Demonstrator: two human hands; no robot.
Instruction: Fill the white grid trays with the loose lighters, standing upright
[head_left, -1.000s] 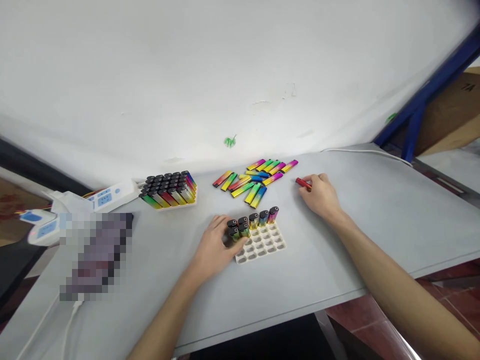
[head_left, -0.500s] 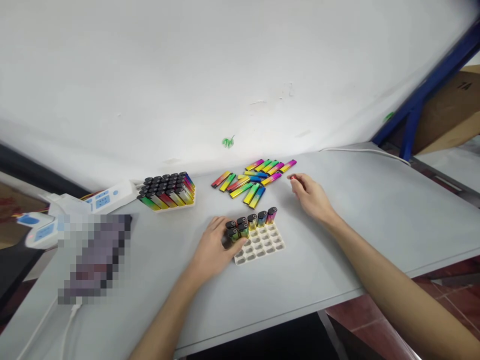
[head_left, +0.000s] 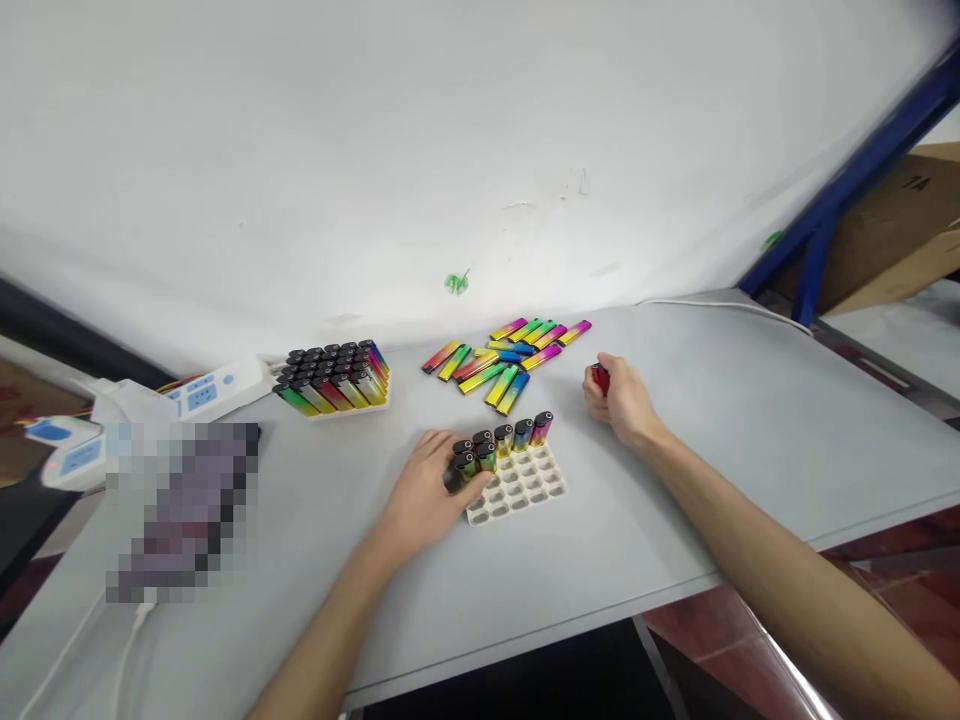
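Observation:
My right hand point(head_left: 621, 400) is closed around a red lighter point(head_left: 600, 378), held just above the grey table point(head_left: 750, 430) to the right of a loose pile of rainbow-coloured lighters point(head_left: 504, 355). My left hand point(head_left: 431, 490) rests on the table with its fingers against the left edge of a white tray with holes point(head_left: 525, 485). Several lighters point(head_left: 501, 442) stand upright in the tray's far rows; the near rows hold nothing.
A second tray full of upright lighters point(head_left: 335, 378) stands at the left. White power strips point(head_left: 195, 395) and a blurred-out object point(head_left: 180, 505) lie further left. A white cable point(head_left: 720, 303) runs along the back right. The wall is close behind; the table's front edge is near.
My right hand lifted the red lighter off the table, drew it back from the pile and turned it more upright. My left hand stayed at the tray.

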